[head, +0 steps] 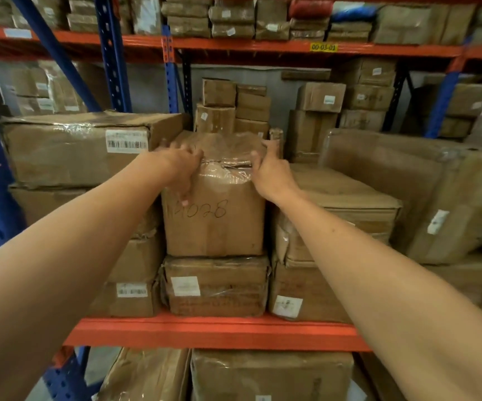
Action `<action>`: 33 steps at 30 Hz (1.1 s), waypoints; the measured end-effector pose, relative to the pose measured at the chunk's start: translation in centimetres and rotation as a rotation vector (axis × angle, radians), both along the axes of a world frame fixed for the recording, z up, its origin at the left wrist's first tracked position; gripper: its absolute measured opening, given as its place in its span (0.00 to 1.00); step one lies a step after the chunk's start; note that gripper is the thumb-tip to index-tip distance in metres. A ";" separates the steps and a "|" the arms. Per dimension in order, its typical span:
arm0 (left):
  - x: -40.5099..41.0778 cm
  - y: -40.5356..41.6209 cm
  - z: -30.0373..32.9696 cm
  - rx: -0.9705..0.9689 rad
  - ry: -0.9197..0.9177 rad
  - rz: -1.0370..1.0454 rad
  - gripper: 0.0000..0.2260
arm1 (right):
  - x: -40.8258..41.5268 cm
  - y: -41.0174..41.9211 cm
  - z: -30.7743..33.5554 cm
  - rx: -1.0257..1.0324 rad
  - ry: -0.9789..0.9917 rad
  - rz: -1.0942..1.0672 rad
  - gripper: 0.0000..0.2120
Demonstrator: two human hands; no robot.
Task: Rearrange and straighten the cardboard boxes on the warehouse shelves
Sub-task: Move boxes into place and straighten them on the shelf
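A tall cardboard box with a handwritten number on its front and clear tape over its top stands in the middle of the shelf, on a flatter labelled box. My left hand grips the box's top left corner, fingers curled over the front edge. My right hand clasps the top right corner, fingers over the top. Both arms stretch forward from the bottom of the view.
A large barcoded box sits tight on the left, a stack of flat boxes on the right, a plastic-wrapped box further right. Smaller boxes stand behind. The orange shelf beam runs below, blue uprights at left.
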State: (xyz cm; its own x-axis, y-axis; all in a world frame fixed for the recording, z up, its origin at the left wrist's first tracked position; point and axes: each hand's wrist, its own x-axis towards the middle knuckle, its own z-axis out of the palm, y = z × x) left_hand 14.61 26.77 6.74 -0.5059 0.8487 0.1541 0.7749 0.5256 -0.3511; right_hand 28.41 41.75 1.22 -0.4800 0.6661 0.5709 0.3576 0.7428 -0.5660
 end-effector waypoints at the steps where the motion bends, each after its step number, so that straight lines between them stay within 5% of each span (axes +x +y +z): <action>1: 0.7 -0.1 -0.5 0.025 0.037 0.020 0.55 | 1.2 0.3 0.5 0.059 -0.071 -0.007 0.22; 5: 3.8 -0.1 -3.3 0.172 0.051 -0.005 0.46 | 6.7 1.7 1.9 0.180 -0.214 -0.165 0.25; 8: 6.8 0.9 -5.0 0.262 -0.030 -0.230 0.50 | 11.1 3.3 1.4 0.047 -0.210 -0.329 0.27; 13: 12.3 3.6 -8.3 0.552 -0.097 -0.430 0.38 | 17.6 5.6 -1.2 -0.234 -0.167 -0.512 0.33; 17: 13.4 5.1 -10.0 0.545 -0.002 -0.558 0.31 | 20.2 7.5 -2.7 -0.473 -0.075 -0.497 0.37; 22: 13.7 7.3 -11.4 0.438 -0.618 -0.440 0.52 | 21.9 8.5 -4.5 -0.808 0.133 -0.256 0.46; 27: 14.3 9.4 -13.1 0.679 -1.273 -0.307 0.65 | 22.3 9.2 -6.1 -1.028 0.198 -0.056 0.52; 33: 15.8 11.2 -14.3 0.910 -1.535 -0.145 0.62 | 20.7 9.5 -6.5 -1.072 0.327 -0.093 0.46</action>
